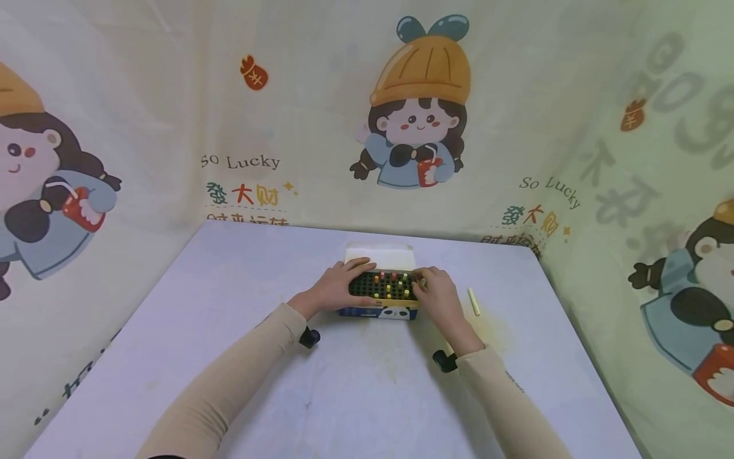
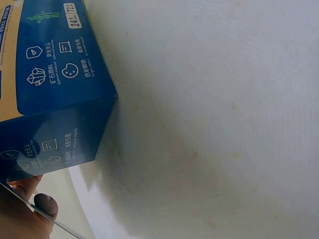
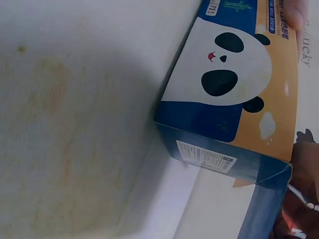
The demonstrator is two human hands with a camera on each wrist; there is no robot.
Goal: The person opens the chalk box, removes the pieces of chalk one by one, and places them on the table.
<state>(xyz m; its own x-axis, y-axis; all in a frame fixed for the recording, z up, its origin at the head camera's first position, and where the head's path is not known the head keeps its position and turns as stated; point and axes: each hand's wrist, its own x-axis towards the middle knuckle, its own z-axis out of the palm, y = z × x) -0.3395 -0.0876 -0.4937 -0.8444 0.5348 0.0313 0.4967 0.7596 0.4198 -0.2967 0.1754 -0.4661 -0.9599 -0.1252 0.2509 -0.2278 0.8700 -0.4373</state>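
Cream cloth (image 1: 321, 127) around a pale table (image 1: 367, 395), printed with 3 cartoon figures (image 1: 410, 115) and 2 red pouches (image 1: 254, 72). Left to right on the table: 1 beige left sleeve (image 1: 229, 376) with 1 black wrist device (image 1: 309, 338); then 1 left hand (image 1: 332, 288) gripping the box's left end, thumb along the front edge, fingers apart from it at the back edge. Next, 1 blue and yellow box (image 1: 367, 312) toward the table's far side, mid-width, standing upright, 1 white flap (image 1: 380, 257) raised behind, 1 panda print (image 1: 395, 313) on the front. Inside, 1 dark holed tray (image 1: 362, 285), about 9 coloured sticks (image 1: 388, 289) visible, mostly yellowish, a few red/orange/pink. Then 1 right hand (image 1: 438, 294) at the box's right end, fingers bent and close together; cannot tell if they pinch anything. Below it, second black wrist device (image 1: 444, 361) and 1 right sleeve (image 1: 510, 395). Furthest right, 1 loose yellow stick (image 1: 473, 301) lying on the table, near the right hand, apart from the box.
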